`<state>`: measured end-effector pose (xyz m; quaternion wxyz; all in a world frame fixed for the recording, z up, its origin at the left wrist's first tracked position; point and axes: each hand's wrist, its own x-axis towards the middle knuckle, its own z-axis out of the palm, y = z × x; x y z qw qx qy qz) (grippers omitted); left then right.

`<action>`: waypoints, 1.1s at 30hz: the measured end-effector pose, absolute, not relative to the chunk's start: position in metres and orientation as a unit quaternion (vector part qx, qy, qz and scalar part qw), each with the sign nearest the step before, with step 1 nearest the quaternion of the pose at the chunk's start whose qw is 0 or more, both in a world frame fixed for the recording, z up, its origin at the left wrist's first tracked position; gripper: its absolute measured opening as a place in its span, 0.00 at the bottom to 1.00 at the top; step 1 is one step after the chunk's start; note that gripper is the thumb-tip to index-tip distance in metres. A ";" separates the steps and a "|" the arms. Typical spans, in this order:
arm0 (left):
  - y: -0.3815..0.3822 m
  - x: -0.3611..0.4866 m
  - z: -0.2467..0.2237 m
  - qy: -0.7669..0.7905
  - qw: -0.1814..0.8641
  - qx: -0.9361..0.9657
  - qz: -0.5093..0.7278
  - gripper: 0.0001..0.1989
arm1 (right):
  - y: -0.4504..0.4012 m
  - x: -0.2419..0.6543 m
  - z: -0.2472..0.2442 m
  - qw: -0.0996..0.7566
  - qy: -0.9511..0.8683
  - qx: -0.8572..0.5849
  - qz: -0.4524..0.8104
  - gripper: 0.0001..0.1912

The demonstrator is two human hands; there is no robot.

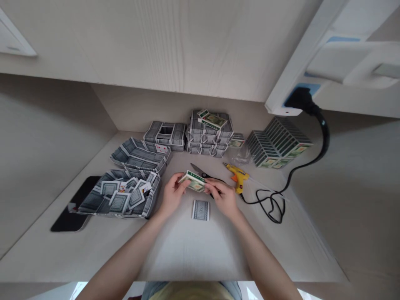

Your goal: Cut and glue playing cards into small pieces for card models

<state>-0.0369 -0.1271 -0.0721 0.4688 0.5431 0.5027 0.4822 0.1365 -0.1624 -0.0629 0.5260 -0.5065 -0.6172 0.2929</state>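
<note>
Left hand (171, 196), right hand (222, 198) hold folded card bundle (193, 181).

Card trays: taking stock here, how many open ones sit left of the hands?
2: the front tray holding loose playing cards, the rear tray just behind it. Others may be hidden.

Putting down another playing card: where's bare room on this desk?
The widest bare patch is the white desk between your forearms, nearest you, just below the lone playing card. A smaller one lies right of the black cable. Crowded: the back, with stacked card constructions, and the left, with card trays.
</note>
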 end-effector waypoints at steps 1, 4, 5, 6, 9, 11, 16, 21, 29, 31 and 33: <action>-0.127 -0.037 -0.071 0.504 0.471 0.540 0.481 0.17 | -0.163 0.135 -0.063 0.526 -0.616 -0.513 0.285 0.09; -0.127 -0.037 -0.072 0.506 0.474 0.540 0.477 0.17 | -0.165 0.134 -0.063 0.513 -0.634 -0.525 0.243 0.09; -0.127 -0.037 -0.072 0.506 0.474 0.541 0.476 0.17 | -0.166 0.133 -0.063 0.504 -0.646 -0.527 0.225 0.09; -0.127 -0.036 -0.073 0.504 0.476 0.543 0.473 0.17 | -0.167 0.133 -0.063 0.494 -0.657 -0.529 0.209 0.08; -0.127 -0.036 -0.074 0.494 0.489 0.546 0.467 0.16 | -0.167 0.134 -0.064 0.476 -0.669 -0.541 0.181 0.08; -0.126 -0.036 -0.072 0.486 0.499 0.547 0.464 0.16 | -0.166 0.133 -0.066 0.480 -0.655 -0.551 0.192 0.08; -0.125 -0.036 -0.068 0.448 0.559 0.524 0.461 0.15 | -0.160 0.131 -0.070 0.520 -0.553 -0.555 0.340 0.11; -0.126 -0.037 -0.068 0.392 0.648 0.462 0.461 0.15 | -0.155 0.132 -0.066 0.514 -0.490 -0.520 0.474 0.14; -0.130 -0.035 -0.065 0.348 0.750 0.295 0.478 0.14 | -0.167 0.120 -0.063 0.392 -0.552 -0.453 0.580 0.13; -0.129 -0.034 -0.064 0.351 0.749 0.274 0.491 0.14 | -0.174 0.115 -0.058 0.333 -0.585 -0.422 0.607 0.12; -0.128 -0.033 -0.064 0.350 0.745 0.265 0.501 0.14 | -0.180 0.113 -0.051 0.292 -0.605 -0.376 0.639 0.12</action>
